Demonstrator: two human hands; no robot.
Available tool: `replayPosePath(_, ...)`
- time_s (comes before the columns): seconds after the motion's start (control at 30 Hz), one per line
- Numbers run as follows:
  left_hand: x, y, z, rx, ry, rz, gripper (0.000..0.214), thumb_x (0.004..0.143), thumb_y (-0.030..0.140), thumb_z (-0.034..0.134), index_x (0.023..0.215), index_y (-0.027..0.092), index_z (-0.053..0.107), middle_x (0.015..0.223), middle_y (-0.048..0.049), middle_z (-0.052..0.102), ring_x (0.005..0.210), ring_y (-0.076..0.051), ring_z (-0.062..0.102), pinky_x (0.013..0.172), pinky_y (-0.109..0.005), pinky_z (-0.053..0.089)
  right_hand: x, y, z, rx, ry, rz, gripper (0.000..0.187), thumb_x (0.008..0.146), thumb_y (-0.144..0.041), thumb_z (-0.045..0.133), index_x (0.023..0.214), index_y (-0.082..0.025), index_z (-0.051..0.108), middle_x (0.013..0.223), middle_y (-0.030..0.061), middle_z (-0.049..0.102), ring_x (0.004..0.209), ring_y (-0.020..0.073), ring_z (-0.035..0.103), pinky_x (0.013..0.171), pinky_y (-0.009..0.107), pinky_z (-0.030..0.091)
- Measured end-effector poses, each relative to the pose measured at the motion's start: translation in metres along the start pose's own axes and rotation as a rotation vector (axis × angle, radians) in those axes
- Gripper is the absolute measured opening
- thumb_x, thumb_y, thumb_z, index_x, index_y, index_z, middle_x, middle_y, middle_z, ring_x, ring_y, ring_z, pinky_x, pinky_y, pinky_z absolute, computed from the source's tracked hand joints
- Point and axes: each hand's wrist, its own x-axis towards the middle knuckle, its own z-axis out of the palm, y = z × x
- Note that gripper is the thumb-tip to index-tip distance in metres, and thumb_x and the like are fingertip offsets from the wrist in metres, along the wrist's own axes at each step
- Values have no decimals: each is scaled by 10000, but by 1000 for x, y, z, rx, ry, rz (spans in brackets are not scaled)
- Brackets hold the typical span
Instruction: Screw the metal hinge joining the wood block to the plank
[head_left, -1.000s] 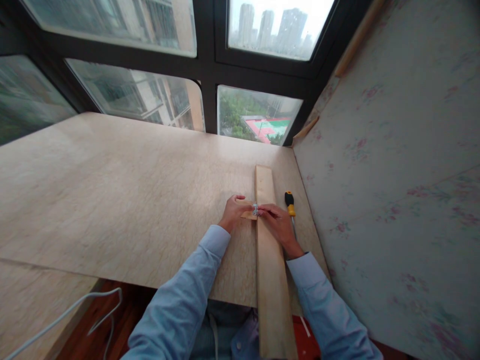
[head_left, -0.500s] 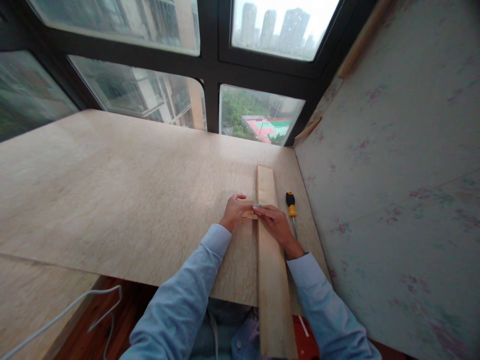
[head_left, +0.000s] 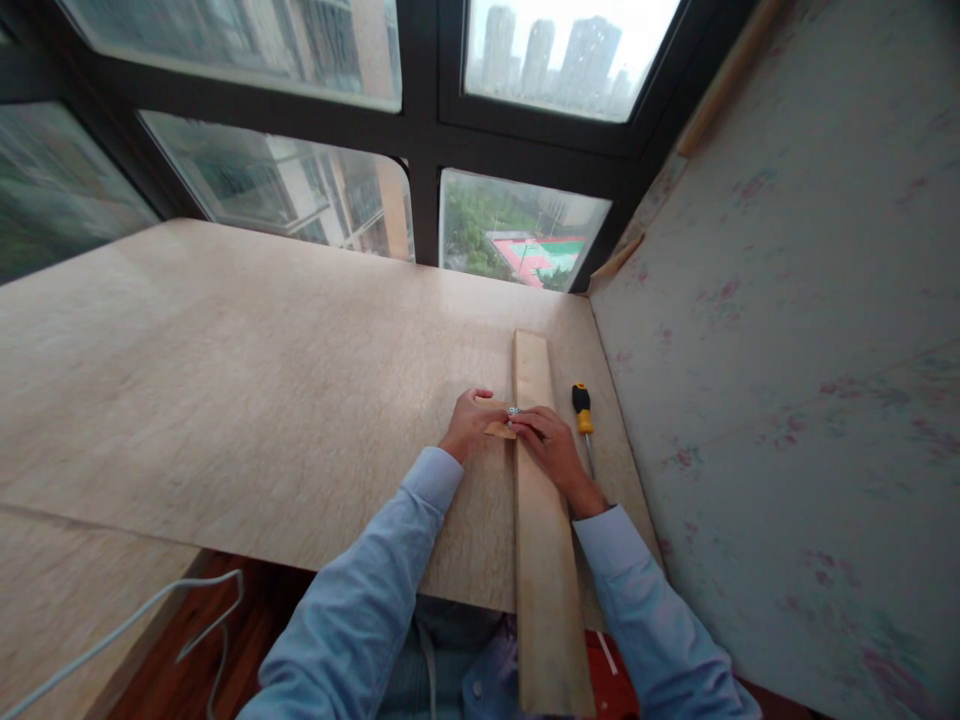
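Note:
A long pale wooden plank (head_left: 551, 580) lies lengthwise in front of me, its near end past the table's front edge. My left hand (head_left: 472, 420) is closed around a small piece of wood (head_left: 499, 430) that meets the plank's left side. Where the two pieces meet sits a small shiny metal bracket (head_left: 513, 411), partly covered by fingers. My right hand (head_left: 551, 445) rests over the plank with its fingertips pinched at the bracket. To the right of that hand lies a screwdriver (head_left: 581, 408) with a black and yellow handle.
The light-coloured table (head_left: 262, 380) reaches back to dark-framed windows (head_left: 425, 130). A wall with flowered paper (head_left: 787, 350) bounds the right side. A white cable (head_left: 150, 605) hangs at the lower left, and something red (head_left: 611, 675) shows below the table edge.
My right fingers have shifted slightly and curled more at the bracket, so more of the metal shows. The left hand, plank and screwdriver stay in place.

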Motion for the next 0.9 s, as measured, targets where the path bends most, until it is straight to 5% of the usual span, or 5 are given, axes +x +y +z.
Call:
replayPosePath(0.33, -2, 4, 1, -12, 2, -20, 567, 431, 143, 839, 920, 124, 553, 698, -10, 613, 609, -141, 577, 592, -256, 428, 3, -4, -7, -3, 24, 84, 174, 864, -365, 637, 929, -212, 690, 870, 56, 681, 787, 192, 615, 704, 328, 503)
replayPosePath(0.6, -4, 5, 3, 37, 38, -9, 568, 420, 159, 844, 920, 124, 579, 713, -2, 601, 633, -144, 567, 589, -252, 416, 1, 36, -56, -272, 424, 336, 347, 818, -460, 599, 989, -165, 668, 895, 94, 661, 717, 193, 587, 670, 343, 490)
replayPosePath(0.73, -4, 6, 2, 63, 36, 1, 574, 421, 167, 848, 930, 117, 586, 709, 2, 599, 640, -142, 566, 597, -252, 418, -10, 55, -63, -274, 364, 476, 285, 647, -417, 734, 790, -176, 678, 722, 65, 656, 621, 187, 566, 587, 303, 442)
replayPosePath(0.9, -5, 8, 2, 73, 30, 2, 579, 422, 191, 852, 934, 118, 591, 715, -6, 604, 656, -153, 573, 608, -260, 412, -9, 52, -63, 29, 331, 617, 185, 636, -368, 727, 647, -192, 671, 585, 15, 639, 568, 172, 581, 494, 259, 397)
